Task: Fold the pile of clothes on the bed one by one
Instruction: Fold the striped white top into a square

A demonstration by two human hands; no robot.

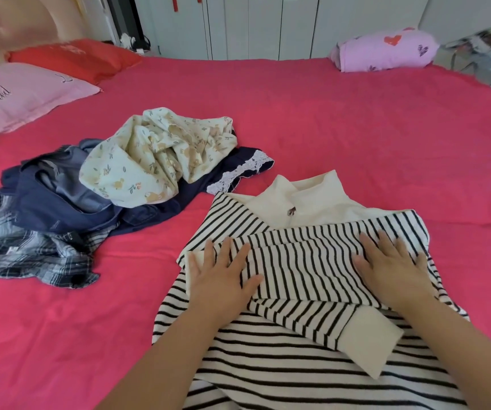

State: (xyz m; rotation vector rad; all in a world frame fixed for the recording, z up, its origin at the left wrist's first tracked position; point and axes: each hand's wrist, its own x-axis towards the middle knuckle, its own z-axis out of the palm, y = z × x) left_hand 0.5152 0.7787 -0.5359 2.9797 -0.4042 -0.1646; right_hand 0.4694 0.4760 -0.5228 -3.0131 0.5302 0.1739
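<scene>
Cut off by the lower edge: hem of the black-and-white striped knit top with cream collar (pixel 282 368), plus both bare forearms. Cut off at the left edge: part of the dark blue-and-white plaid shirt (pixel 31 253). Half buried in the pile: navy garment with white lace trim (pixel 149 208), overall shape hard to make out. Grey-blue denim piece (pixel 69 184) mostly lost among the folds. Small dark mark below the collar, too small to read. Script on the pale pink pillow (pixel 25 96) only partly legible.

Left hand (pixel 223 279) flat, fingers (pixel 208 253) straight and slightly spread, pressing the cuff end of a striped sleeve (pixel 297 258) folded across the chest. Right hand (pixel 392 270) flat likewise, fingers (pixel 368 244) straight and a little apart, pressing the same sleeve near the shoulder. Nothing gripped by either.

Top spread on the hot-pink bed cover (pixel 356 128) at the near side, directly under the hands. Second sleeve crossing beneath the first, its plain cream cuff (pixel 377 344) pointing lower right. Knit nubbly, stripes thin and even.

Unfolded pile just beside the top, to its left. Crumpled cream floral-print garment (pixel 155 155) uppermost, soft and rumpled.

Farther back: red pillow (pixel 72 57), lilac heart-printed cushion (pixel 383 50), white cupboard doors (pixel 268 25).
</scene>
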